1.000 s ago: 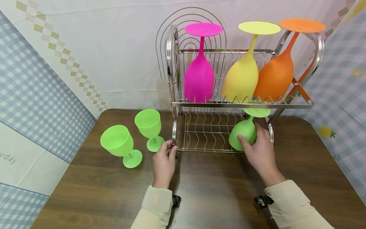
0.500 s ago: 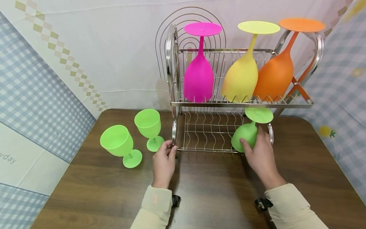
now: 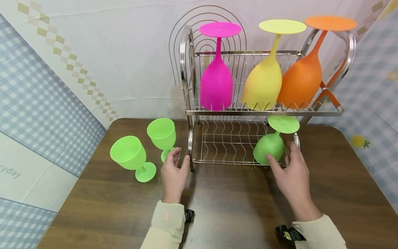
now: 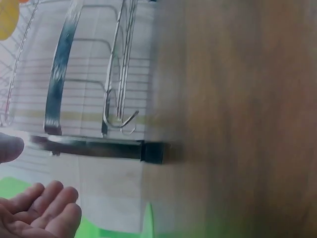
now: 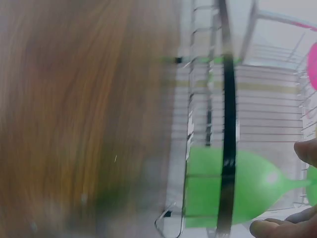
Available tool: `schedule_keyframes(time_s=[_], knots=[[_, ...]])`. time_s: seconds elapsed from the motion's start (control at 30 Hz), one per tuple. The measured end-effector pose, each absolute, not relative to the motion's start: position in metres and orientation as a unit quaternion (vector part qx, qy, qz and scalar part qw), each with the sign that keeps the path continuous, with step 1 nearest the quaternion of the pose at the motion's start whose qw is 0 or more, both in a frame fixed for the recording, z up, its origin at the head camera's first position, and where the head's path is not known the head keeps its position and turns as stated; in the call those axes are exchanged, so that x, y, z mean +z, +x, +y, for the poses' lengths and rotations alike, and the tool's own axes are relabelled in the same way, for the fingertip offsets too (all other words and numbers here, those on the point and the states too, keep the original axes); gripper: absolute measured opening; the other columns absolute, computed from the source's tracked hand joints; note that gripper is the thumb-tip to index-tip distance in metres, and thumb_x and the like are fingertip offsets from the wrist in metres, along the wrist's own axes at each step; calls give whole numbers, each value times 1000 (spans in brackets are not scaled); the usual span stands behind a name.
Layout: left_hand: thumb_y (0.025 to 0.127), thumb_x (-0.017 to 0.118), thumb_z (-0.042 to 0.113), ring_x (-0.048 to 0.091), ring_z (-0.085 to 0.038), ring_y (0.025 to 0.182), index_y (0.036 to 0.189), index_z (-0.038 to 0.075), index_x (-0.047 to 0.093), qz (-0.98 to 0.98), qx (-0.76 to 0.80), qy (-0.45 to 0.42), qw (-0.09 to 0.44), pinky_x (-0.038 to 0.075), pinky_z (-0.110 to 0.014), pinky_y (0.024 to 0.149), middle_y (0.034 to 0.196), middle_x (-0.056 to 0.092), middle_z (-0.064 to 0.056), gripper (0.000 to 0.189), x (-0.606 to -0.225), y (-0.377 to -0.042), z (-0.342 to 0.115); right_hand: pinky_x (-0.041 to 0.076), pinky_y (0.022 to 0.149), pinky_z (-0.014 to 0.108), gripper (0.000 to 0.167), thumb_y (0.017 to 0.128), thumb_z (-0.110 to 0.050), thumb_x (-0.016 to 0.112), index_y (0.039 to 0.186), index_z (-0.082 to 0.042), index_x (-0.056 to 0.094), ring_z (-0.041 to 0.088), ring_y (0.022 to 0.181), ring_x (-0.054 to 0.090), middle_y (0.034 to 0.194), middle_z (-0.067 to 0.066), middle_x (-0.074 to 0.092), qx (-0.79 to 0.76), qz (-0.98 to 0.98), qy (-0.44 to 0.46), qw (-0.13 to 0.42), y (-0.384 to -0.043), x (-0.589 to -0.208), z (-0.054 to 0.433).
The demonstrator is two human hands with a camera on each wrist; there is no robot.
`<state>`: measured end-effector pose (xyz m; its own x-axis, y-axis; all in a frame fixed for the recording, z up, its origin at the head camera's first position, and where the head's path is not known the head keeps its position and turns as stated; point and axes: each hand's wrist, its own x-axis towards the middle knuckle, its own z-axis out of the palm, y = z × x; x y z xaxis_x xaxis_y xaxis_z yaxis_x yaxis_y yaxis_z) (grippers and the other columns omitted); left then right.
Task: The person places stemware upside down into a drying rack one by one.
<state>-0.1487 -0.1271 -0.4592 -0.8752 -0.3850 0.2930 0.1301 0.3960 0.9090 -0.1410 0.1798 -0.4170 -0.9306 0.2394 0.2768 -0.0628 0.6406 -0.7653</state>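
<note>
A green goblet (image 3: 268, 148) stands upside down at the right end of the metal dish rack's (image 3: 224, 113) lower tier, its foot up under the upper shelf. My right hand (image 3: 293, 176) is beside it, thumb and fingers spread; in the right wrist view, the goblet (image 5: 252, 188) has the fingers (image 5: 285, 229) apart from its bowl. My left hand (image 3: 174, 176) is just left of the rack's front leg, fingers loosely bent and holding nothing. The left wrist view shows a gap between that hand (image 4: 44, 213) and the leg (image 4: 99, 148).
Two green goblets, a nearer one (image 3: 128, 152) and a farther one (image 3: 161, 134), stand upright left of the rack. Inverted magenta (image 3: 216, 86), yellow (image 3: 264, 84) and orange (image 3: 301, 81) wine glasses fill the upper tier. A wooden table (image 3: 230, 207) lies below.
My right hand has released the green goblet and drawn back right; the goblet shifted slightly right on the lower tier. My left hand has let go of the rack leg and moved left.
</note>
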Motion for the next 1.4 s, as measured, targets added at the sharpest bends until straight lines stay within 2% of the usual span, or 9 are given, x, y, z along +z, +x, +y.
schedule_keyframes(time_s=[0.1,0.17,0.27,0.53,0.77,0.97,1.17,1.4], knots=[[92,72,16,63,-29,120,125,-2,63,-802,-543,92,230,51,-40,102,125,67,-16,39,-461,-151,-129,39,111,30,83,94,-27,72,157,-1,25,32,142,41,157,17,37,460,-870,-60,167,-132,-410,180],[92,72,17,64,-29,120,125,-3,64,-805,-541,102,221,51,-40,102,125,68,-16,39,-463,-152,-130,36,110,18,82,93,-24,73,157,-4,27,26,143,39,158,12,37,480,-858,-61,174,-128,-407,181],[93,71,18,64,-29,119,125,-3,64,-806,-540,116,211,51,-40,102,125,68,-17,39,-466,-154,-133,36,105,11,79,90,-15,77,155,-5,34,23,141,43,154,11,43,501,-840,-59,200,-123,-400,183],[93,70,20,64,-32,118,126,-4,64,-813,-529,145,193,52,-44,100,123,69,-18,41,-475,-156,-138,46,97,13,62,85,-3,79,141,-3,54,12,124,59,136,12,62,541,-800,-52,255,-120,-381,188],[94,70,23,61,-35,121,130,-6,60,-817,-537,148,150,50,-46,103,128,65,-21,47,-481,-161,-137,49,94,13,61,83,2,79,139,-6,58,10,119,62,132,6,65,586,-769,-68,246,-114,-375,196],[94,70,28,53,-39,130,144,-3,46,-815,-541,152,139,45,-49,108,142,53,-24,64,-474,-162,-152,49,93,14,58,82,5,78,137,-2,59,12,117,64,131,11,65,622,-744,-59,236,-118,-376,192],[93,74,30,34,-41,143,156,-2,22,-810,-537,166,165,33,-50,117,157,32,-23,88,-460,-157,-173,49,95,18,54,85,6,75,136,0,58,15,116,64,126,7,66,683,-695,-43,220,-119,-384,182],[86,80,38,29,-28,148,158,4,16,-786,-558,159,212,27,-42,121,160,29,-16,102,-439,-170,-178,49,97,19,52,86,5,74,135,0,58,17,119,63,130,18,63,701,-681,-30,211,-118,-387,177]])
